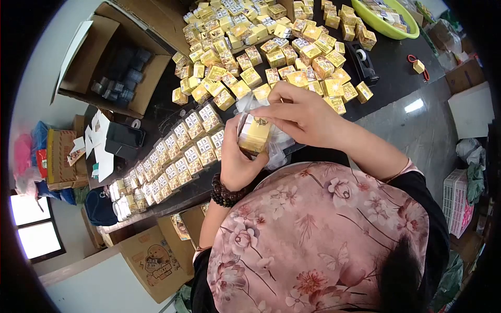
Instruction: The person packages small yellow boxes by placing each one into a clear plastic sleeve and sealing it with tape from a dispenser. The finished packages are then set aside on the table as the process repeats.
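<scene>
My left hand (236,161) is wrapped round a small gold box (254,136) in front of my chest, with a beaded bracelet (226,190) at the wrist. Over the top of that box my right hand (308,116) bends in, its fingertips pinched together at the upper edge. What those fingertips grip is too small to make out. Crumpled clear plastic (282,142) shows behind and beside the box, partly hidden by both hands. Just beyond my hands lie many loose gold boxes (297,79) of the same kind.
Rows of wrapped boxes (180,136) line the table's left side. An open carton (148,94) holding clear plastic pieces stands at the far left, near a dark phone (125,141). At the right are a black tape dispenser (364,65), red-handled scissors (425,74) and a green basin (389,23).
</scene>
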Demonstrator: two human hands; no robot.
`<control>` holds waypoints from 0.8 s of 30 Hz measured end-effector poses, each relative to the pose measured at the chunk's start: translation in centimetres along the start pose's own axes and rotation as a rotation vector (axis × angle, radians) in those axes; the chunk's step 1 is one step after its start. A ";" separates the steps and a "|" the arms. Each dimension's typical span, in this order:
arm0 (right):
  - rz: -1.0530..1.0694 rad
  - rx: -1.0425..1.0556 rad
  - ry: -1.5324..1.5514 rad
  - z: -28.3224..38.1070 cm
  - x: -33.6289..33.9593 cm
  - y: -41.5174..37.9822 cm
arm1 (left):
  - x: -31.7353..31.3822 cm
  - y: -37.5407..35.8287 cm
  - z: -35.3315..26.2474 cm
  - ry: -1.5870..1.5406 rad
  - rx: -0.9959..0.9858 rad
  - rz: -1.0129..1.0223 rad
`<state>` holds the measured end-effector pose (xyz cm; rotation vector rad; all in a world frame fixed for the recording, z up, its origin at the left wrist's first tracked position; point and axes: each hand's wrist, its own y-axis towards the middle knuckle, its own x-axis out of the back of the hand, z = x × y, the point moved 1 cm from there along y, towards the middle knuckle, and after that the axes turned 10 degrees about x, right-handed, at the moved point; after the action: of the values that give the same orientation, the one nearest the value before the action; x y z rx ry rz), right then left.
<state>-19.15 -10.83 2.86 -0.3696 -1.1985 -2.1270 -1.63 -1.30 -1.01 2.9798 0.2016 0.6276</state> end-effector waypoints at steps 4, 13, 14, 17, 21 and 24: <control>0.223 0.073 -0.105 -0.6 1.0 1.2 | 0.3 0.3 -0.3 0.039 -0.054 0.013; 0.172 0.115 0.008 -0.6 1.1 1.1 | 0.6 -0.3 -0.5 -0.116 0.162 0.116; 0.171 0.113 0.008 -0.7 1.2 1.1 | 0.6 -0.3 -0.6 -0.123 0.145 0.134; 0.239 0.077 0.057 -0.7 1.8 1.3 | 0.4 -0.2 -0.6 -0.127 0.127 0.165; 0.292 0.007 0.128 -0.6 2.0 1.7 | 0.5 -0.2 0.0 -0.154 0.172 0.209; 0.371 0.013 0.134 -0.8 2.3 1.7 | 0.4 -0.3 -0.1 -0.122 0.134 0.218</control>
<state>-19.71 -13.09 4.74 -0.4027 -0.9809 -1.7930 -1.29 -0.93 -0.79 3.1847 -0.0959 0.4654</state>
